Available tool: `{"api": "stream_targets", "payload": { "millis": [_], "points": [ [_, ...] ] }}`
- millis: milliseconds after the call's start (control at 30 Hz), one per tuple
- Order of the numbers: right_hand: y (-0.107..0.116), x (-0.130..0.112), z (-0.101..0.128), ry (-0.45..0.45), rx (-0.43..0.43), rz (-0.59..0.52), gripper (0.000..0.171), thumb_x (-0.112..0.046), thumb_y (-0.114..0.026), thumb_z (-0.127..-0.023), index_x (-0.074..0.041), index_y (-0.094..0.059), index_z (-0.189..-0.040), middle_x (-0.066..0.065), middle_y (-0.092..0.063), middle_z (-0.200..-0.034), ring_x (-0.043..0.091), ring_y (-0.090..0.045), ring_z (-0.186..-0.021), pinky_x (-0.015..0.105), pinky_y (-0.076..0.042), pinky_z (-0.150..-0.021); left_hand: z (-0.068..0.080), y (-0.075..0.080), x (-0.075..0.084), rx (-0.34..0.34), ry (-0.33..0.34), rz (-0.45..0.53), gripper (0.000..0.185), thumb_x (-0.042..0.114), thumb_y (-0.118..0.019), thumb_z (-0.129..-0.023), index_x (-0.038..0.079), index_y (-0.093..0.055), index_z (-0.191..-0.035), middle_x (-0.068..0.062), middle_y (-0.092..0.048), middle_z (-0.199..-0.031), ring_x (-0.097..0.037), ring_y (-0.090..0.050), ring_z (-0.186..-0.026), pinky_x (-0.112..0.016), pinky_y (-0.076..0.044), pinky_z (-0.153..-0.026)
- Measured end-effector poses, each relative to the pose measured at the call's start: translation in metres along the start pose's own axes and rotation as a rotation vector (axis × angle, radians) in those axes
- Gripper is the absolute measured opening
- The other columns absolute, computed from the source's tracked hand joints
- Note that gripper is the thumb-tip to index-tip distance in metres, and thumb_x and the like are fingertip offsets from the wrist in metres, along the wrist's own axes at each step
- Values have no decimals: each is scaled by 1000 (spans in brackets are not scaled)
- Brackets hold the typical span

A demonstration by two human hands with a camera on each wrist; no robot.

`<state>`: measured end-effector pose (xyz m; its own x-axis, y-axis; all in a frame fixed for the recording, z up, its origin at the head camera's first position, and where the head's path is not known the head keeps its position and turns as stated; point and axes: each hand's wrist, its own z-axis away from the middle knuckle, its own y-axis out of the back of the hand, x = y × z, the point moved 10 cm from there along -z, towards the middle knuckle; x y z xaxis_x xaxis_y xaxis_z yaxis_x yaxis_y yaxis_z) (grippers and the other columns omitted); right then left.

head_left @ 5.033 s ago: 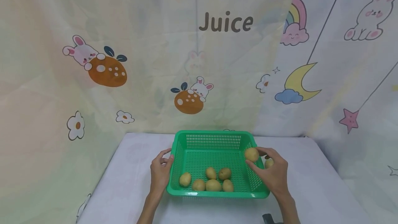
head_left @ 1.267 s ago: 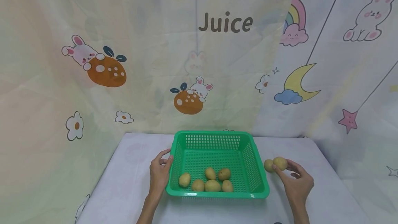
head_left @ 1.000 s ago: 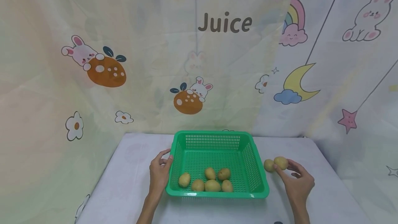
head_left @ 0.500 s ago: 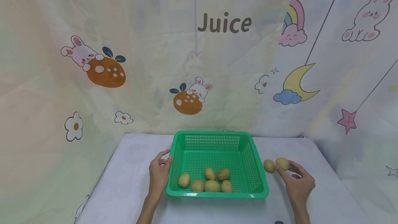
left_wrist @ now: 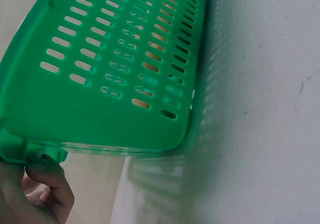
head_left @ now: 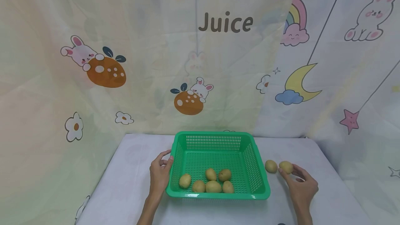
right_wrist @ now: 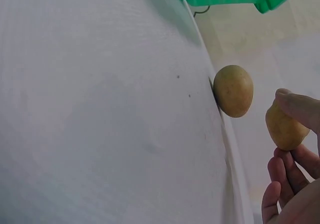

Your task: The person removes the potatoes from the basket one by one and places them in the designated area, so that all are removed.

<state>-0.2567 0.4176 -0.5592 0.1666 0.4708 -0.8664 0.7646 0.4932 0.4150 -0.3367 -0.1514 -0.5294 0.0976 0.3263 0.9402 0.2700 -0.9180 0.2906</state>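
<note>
Lettering “Juice” (head_left: 225,22) above potato (head_left: 285,167) in right hand's (head_left: 303,184) pinch, basket (head_left: 217,196) in left hand's (head_left: 160,173) grip.

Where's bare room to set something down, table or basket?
Free: table left of the left hand; table right of the right hand; table just in front of the basket; the basket's far half, behind the six potatoes.
Crowded: basket's near side, where those six sit, and between basket and right hand: loose potato, held potato.
</note>
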Motion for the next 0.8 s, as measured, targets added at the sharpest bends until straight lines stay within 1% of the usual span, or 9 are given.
{"api": "stream_targets", "payload": {
  "millis": [333,567,800],
  "points": [
    [-3,9,-5,-27,-17,30,59,-23,-95,-86,-3,-72,-136,25,-76,-130,-22,-44,-89,27,-40,-91,0,1,0,2,-4,-5,32,17,-67,-110,9,-71,-141,-10,-71,-76,-12,-67,-58,-23,-53,-62],
    [-6,13,-11,-41,-24,46,60,-25,-94,-87,-3,-71,-137,26,-76,-131,-20,-43,-89,28,-41,-90,0,1,1,3,7,-8,32,17,-67,-110,10,-71,-141,-10,-71,-76,-12,-66,-58,-23,-53,-62],
    [-6,13,-14,-38,-15,50,58,-24,-95,-85,-4,-73,-135,24,-77,-129,-22,-44,-87,23,-40,-86,1,1,0,2,16,-10,32,17,-67,-110,9,-71,-141,-10,-71,-76,-13,-67,-58,-23,-53,-62]
  ]
}}
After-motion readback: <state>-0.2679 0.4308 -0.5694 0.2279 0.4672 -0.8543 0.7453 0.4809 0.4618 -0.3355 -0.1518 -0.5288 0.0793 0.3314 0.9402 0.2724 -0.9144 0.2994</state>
